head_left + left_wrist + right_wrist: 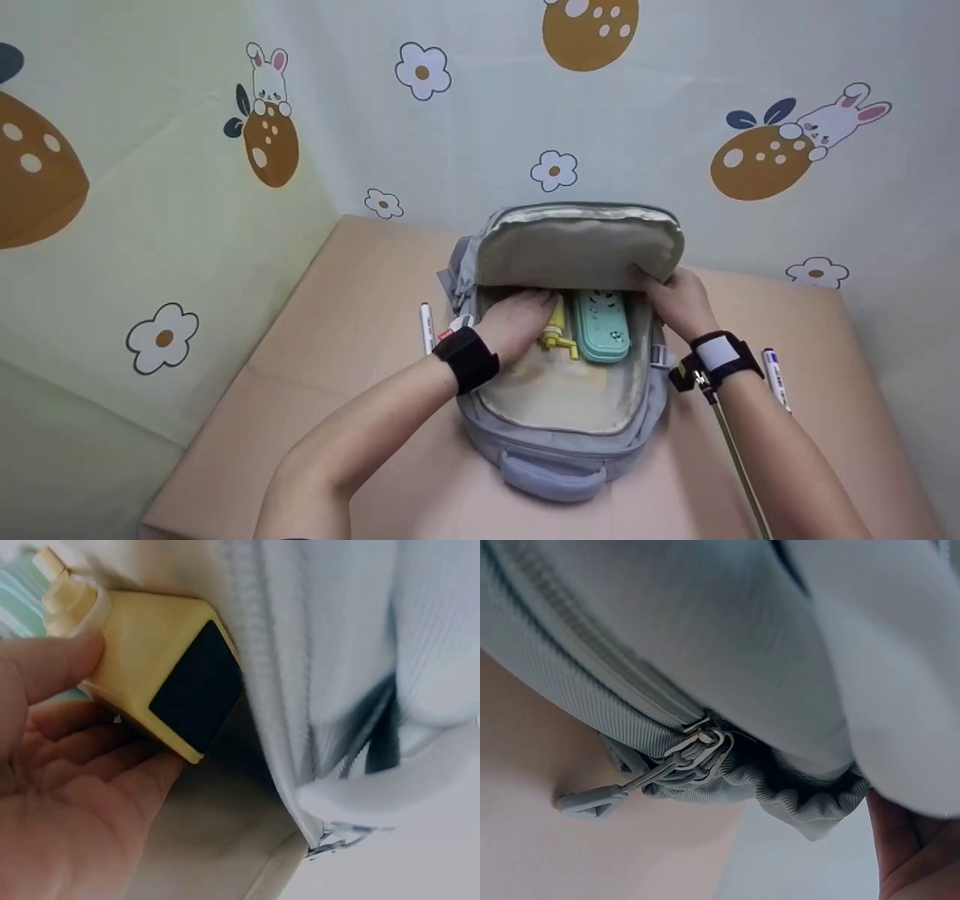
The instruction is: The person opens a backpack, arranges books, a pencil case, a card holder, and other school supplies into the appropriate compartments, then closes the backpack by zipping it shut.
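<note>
A grey-blue backpack (491,435) lies on its back, its front flap (570,251) folded up and away. My left hand (517,326) is inside it, holding a yellow crank pencil sharpener (553,330) between thumb and fingers. In the left wrist view the sharpener (139,637) shows a dark rectangular base, and the thumb of the left hand (75,787) lies near its crank end. Right beside the sharpener rests a mint-green pencil case (604,330). My right hand (686,304) grips the flap's right edge; in the right wrist view the backpack cloth hides most of it.
One marker (427,328) lies left of the backpack and another marker (776,379) to its right, by the right forearm. Zipper pulls (592,802) hang at the backpack's side. The carry handle (553,480) faces the near side of the table (315,337). Printed cloth walls stand behind.
</note>
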Demonstrator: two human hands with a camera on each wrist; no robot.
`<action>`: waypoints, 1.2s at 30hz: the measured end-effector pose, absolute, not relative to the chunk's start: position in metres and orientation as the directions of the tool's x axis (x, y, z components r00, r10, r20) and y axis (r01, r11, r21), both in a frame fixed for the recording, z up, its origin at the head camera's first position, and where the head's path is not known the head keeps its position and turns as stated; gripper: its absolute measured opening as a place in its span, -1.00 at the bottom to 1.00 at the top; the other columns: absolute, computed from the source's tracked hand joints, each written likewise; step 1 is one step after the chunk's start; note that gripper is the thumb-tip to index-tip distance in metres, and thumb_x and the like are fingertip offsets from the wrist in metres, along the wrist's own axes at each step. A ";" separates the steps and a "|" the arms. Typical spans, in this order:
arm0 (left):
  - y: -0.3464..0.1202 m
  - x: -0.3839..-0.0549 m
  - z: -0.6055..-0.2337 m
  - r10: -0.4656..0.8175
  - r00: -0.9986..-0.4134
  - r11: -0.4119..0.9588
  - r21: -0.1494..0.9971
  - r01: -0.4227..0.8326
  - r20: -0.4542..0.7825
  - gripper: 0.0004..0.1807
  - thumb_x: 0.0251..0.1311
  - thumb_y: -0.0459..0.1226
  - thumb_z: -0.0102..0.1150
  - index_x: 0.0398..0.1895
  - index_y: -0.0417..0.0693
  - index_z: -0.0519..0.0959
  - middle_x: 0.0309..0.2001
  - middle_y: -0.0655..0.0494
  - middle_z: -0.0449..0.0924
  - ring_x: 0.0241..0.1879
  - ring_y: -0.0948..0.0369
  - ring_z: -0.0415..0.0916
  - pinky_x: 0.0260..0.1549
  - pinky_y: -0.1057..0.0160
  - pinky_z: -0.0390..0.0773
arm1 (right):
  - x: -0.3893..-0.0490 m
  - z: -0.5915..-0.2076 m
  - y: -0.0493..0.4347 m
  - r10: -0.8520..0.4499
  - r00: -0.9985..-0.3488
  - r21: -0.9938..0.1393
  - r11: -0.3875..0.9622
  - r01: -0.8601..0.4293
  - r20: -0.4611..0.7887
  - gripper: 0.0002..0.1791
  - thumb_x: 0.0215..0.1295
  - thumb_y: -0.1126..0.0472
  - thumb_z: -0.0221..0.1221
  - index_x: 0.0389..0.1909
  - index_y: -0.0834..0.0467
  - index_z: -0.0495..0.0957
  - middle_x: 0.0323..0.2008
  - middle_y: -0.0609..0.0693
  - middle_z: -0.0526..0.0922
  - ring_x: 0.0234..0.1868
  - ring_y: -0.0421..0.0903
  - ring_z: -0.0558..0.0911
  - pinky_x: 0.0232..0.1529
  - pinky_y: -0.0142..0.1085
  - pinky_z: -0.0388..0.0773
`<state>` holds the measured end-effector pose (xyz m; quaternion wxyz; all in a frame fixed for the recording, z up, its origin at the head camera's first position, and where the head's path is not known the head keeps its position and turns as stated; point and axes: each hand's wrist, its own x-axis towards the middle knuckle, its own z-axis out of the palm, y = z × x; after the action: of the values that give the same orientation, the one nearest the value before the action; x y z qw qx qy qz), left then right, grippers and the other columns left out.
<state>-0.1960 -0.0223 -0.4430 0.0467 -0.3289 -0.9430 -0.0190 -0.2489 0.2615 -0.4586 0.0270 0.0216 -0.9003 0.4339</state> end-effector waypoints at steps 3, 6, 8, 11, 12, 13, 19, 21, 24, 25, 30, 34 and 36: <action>-0.020 -0.196 -0.448 0.610 -0.779 0.790 -0.036 0.612 0.145 -0.52 0.47 -0.45 -0.14 0.41 -0.22 0.41 0.27 -0.05 0.52 0.25 0.04 0.47 0.22 0.13 0.48 | -0.249 -0.457 0.262 -0.024 -0.998 -0.782 0.620 -0.063 0.061 -0.27 0.30 -0.46 0.13 -0.21 0.22 0.53 -0.46 0.09 0.52 -0.48 -0.02 0.53 -0.49 -0.23 0.51; -0.018 -0.197 -0.451 0.610 -0.774 0.791 -0.068 0.608 0.171 -0.55 0.41 -0.45 -0.06 0.33 -0.16 0.49 0.12 0.01 0.59 0.10 0.08 0.54 0.05 0.15 0.57 | -0.248 -0.457 0.263 -0.030 -0.998 -0.789 0.611 -0.060 0.053 -0.28 0.31 -0.44 0.13 -0.22 0.22 0.52 -0.48 0.07 0.50 -0.51 -0.06 0.53 -0.51 -0.24 0.50; -0.019 -0.199 -0.453 0.613 -0.767 0.788 -0.073 0.611 0.191 -0.59 0.39 -0.44 -0.04 0.26 -0.14 0.53 0.03 0.05 0.60 0.01 0.10 0.56 -0.03 0.16 0.59 | -0.248 -0.456 0.264 -0.033 -0.998 -0.797 0.602 -0.058 0.047 -0.29 0.32 -0.43 0.13 -0.23 0.22 0.52 -0.52 0.06 0.49 -0.56 -0.08 0.51 -0.55 -0.24 0.50; -0.020 -0.201 -0.453 0.608 -0.766 0.787 -0.036 0.615 0.208 -0.65 0.43 -0.40 -0.05 0.19 -0.11 0.56 -0.04 0.06 0.60 -0.05 0.10 0.56 -0.08 0.15 0.60 | -0.248 -0.456 0.265 -0.033 -0.998 -0.801 0.595 -0.058 0.048 -0.30 0.32 -0.43 0.14 -0.27 0.22 0.51 -0.56 0.04 0.47 -0.60 -0.10 0.49 -0.58 -0.25 0.48; -0.021 -0.201 -0.453 0.606 -0.768 0.787 -0.015 0.617 0.210 -0.67 0.46 -0.39 -0.06 0.18 -0.11 0.56 -0.04 0.06 0.60 -0.05 0.10 0.57 -0.07 0.14 0.60 | -0.248 -0.456 0.265 -0.033 -0.998 -0.802 0.595 -0.059 0.050 -0.31 0.32 -0.42 0.14 -0.27 0.21 0.51 -0.57 0.04 0.47 -0.61 -0.10 0.49 -0.58 -0.25 0.48; -0.022 -0.200 -0.451 0.603 -0.769 0.786 0.007 0.618 0.211 -0.68 0.48 -0.38 -0.07 0.18 -0.10 0.56 -0.03 0.06 0.60 -0.04 0.09 0.57 -0.06 0.13 0.60 | -0.248 -0.456 0.265 -0.032 -0.998 -0.800 0.597 -0.064 0.056 -0.32 0.32 -0.42 0.15 -0.27 0.21 0.51 -0.55 0.03 0.47 -0.58 -0.11 0.49 -0.56 -0.26 0.48; -0.041 -0.194 -0.432 0.606 -0.776 0.753 0.188 0.630 0.173 -0.78 0.39 -0.22 0.20 0.00 -0.12 0.62 -0.10 0.05 0.63 -0.09 0.06 0.61 -0.01 0.10 0.57 | -0.247 -0.456 0.264 -0.049 -0.997 -0.804 0.589 -0.080 0.063 -0.33 0.33 -0.41 0.14 -0.29 0.21 0.50 -0.61 0.00 0.44 -0.66 -0.14 0.46 -0.62 -0.26 0.45; -0.054 -0.191 -0.422 0.593 -0.791 0.743 0.279 0.609 0.147 -0.79 0.36 -0.19 0.25 -0.09 -0.13 0.65 -0.17 0.05 0.66 -0.16 0.07 0.61 -0.05 0.09 0.58 | -0.247 -0.456 0.264 -0.060 -0.997 -0.810 0.582 -0.077 0.052 -0.32 0.33 -0.42 0.14 -0.27 0.21 0.51 -0.63 -0.01 0.43 -0.68 -0.16 0.45 -0.64 -0.25 0.45; -0.077 -0.191 -0.407 0.531 -0.843 0.762 0.388 0.518 0.083 -0.80 0.35 -0.16 0.28 -0.21 -0.10 0.74 -0.27 0.10 0.72 -0.30 0.12 0.61 -0.20 0.11 0.59 | -0.246 -0.454 0.265 -0.072 -0.997 -0.816 0.574 -0.074 0.040 -0.32 0.33 -0.42 0.14 -0.22 0.20 0.51 -0.62 -0.01 0.42 -0.67 -0.17 0.45 -0.63 -0.25 0.45; -0.085 -0.192 -0.403 0.500 -0.864 0.776 0.408 0.481 0.066 -0.81 0.34 -0.16 0.28 -0.23 -0.09 0.76 -0.29 0.11 0.74 -0.32 0.13 0.62 -0.22 0.11 0.60 | -0.246 -0.453 0.265 -0.073 -0.997 -0.817 0.573 -0.073 0.038 -0.32 0.33 -0.42 0.14 -0.21 0.20 0.51 -0.61 -0.01 0.41 -0.67 -0.17 0.45 -0.63 -0.25 0.45; -0.115 -0.202 -0.400 0.326 -0.945 0.821 0.486 0.299 0.031 -0.62 0.30 -0.10 0.32 0.08 -0.11 0.68 -0.11 0.01 0.73 -0.16 0.06 0.66 -0.13 0.06 0.61 | -0.246 -0.451 0.266 -0.070 -0.997 -0.815 0.575 -0.073 0.039 -0.31 0.33 -0.42 0.13 -0.17 0.20 0.52 -0.58 0.02 0.42 -0.65 -0.15 0.45 -0.61 -0.25 0.46; -0.119 -0.212 -0.409 0.284 -0.954 0.736 0.616 0.282 0.096 -0.33 0.33 -0.13 0.32 0.47 -0.02 0.38 0.28 -0.05 0.56 0.20 -0.02 0.54 0.17 0.00 0.51 | -0.245 -0.453 0.264 -0.072 -0.997 -0.821 0.566 -0.072 0.037 -0.33 0.33 -0.41 0.14 -0.08 0.17 0.53 -0.55 0.02 0.41 -0.62 -0.14 0.44 -0.59 -0.26 0.45; -0.115 -0.215 -0.411 0.297 -0.942 0.688 0.650 0.323 0.154 -0.42 0.36 -0.19 0.28 0.43 -0.02 0.43 0.26 -0.03 0.58 0.20 0.01 0.55 0.17 0.02 0.50 | -0.244 -0.453 0.263 -0.082 -0.996 -0.826 0.558 -0.076 0.037 -0.34 0.34 -0.39 0.15 -0.05 0.16 0.53 -0.55 0.03 0.40 -0.61 -0.13 0.44 -0.58 -0.27 0.45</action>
<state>-0.2152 -0.1154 -0.4110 0.0184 -0.1688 -0.9185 -0.3570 -0.2444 0.2635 -0.4532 -0.0030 0.0449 -0.8826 0.4681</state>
